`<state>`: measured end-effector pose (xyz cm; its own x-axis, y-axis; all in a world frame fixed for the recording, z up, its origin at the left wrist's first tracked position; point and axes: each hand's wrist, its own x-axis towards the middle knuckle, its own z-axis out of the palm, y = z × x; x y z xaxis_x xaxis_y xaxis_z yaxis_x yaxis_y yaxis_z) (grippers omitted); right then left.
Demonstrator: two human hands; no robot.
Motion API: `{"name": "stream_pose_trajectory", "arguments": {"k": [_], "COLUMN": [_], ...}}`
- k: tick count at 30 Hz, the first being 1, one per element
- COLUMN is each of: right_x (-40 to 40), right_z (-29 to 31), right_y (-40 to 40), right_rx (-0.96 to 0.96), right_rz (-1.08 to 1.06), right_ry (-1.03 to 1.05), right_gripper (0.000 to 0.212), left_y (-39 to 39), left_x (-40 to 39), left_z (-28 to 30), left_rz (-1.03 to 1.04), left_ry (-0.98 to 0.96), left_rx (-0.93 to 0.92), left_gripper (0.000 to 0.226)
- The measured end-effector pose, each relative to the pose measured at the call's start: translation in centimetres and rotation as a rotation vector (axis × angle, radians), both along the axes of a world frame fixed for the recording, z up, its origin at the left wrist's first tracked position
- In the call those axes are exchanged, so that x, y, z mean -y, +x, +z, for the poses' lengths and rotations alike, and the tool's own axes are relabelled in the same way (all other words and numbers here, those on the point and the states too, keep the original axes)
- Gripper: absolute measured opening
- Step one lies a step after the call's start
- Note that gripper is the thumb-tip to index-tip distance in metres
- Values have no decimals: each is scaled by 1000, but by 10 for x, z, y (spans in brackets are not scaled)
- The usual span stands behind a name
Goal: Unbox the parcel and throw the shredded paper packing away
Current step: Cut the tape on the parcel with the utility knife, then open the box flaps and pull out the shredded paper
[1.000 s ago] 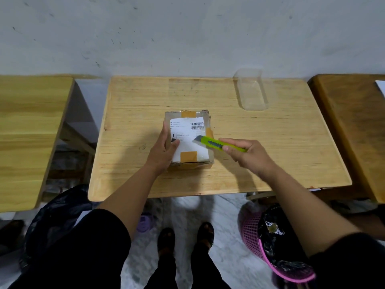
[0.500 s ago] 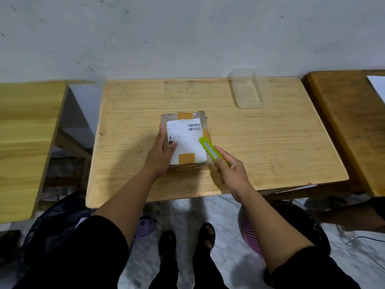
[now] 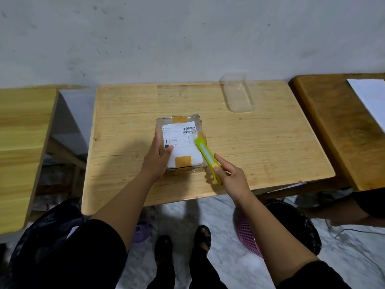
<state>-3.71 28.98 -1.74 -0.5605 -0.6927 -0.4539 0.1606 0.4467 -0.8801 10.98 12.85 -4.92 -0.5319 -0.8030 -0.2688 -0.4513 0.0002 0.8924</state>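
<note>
- Left hand [image 3: 156, 159] clasps the taped cardboard parcel [image 3: 180, 142] at its left edge, thumb on the shipping label.
- Right hand [image 3: 233, 178] grips a green utility knife [image 3: 205, 153], tip against the parcel's right side.

A scuffed grey wall [image 3: 187, 38] backs a pale middle table [image 3: 260, 147], a yellowish left table [image 3: 23, 142] and a darker right table [image 3: 333, 132], all wooden, on a mottled white floor [image 3: 229, 268].

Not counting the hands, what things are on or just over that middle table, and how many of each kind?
Parcel: 1
Green cutter knife, gripped by the right hand: 1
Clear plastic box: 1
Total: 3
</note>
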Motion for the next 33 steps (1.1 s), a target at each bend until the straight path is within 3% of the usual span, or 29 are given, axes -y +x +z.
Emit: {"name": "stream_pose_trajectory", "arguments": {"k": [3, 7, 11, 24, 29, 33], "right_x": [4, 30, 77, 186, 190, 184], "right_z": [-1, -1, -13, -48, -48, -42], "right_y": [-5, -22, -56, -148, -151, -131], "right_rx": [-130, -90, -93, -270, -472, -570], "right_rz": [-67, -283, -352, -41, 87, 48], "right_ry": [18, -39, -58, 132, 172, 80], "right_gripper": [33, 28, 33, 46, 46, 41], "left_y": [0, -1, -3, -10, -10, -8], "left_x": [1, 0, 2, -2, -4, -7], "left_z": [-3, -3, -5, -2, 1, 5], "left_rz": [-2, 13, 27, 137, 182, 247], "left_ry": [-6, -19, 1, 5, 43, 71], "left_rx": [0, -5, 34, 155, 80, 19], "left_gripper": [69, 68, 68, 65, 63, 67]}}
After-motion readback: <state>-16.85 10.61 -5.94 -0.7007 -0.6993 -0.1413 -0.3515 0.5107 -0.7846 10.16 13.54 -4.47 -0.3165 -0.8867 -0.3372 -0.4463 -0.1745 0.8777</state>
